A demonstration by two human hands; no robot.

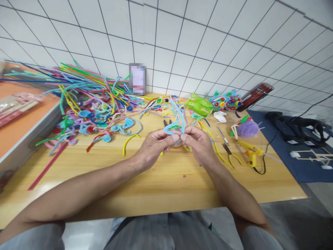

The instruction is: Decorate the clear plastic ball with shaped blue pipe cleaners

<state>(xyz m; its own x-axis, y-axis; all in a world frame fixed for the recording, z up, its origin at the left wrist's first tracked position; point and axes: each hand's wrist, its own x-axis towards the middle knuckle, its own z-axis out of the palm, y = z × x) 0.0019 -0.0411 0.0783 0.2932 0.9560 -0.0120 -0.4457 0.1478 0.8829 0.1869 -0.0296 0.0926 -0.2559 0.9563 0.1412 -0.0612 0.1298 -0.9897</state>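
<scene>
Both hands meet over the middle of the wooden table (166,184), pinching one light blue pipe cleaner (183,121) that is bent into an angular shape. My left hand (158,141) grips its left end between thumb and fingers. Close beside it, my right hand (196,140) has thumb and forefinger closed on the other part. Behind the fingers, dark plier-like tips (167,123) and a clear roundish item show in part. A yellow pipe cleaner piece (130,142) lies left of my left hand. Pliers with yellow handles (231,155) rest to the right of my right hand.
A large heap of coloured pipe cleaners (91,104) covers the back left. A yellow glue gun (251,152) with a cord, a purple fuzzy ball (248,129), a green packet (199,105) and a red cylinder (257,95) are at right. A phone (137,79) leans on the tiled wall.
</scene>
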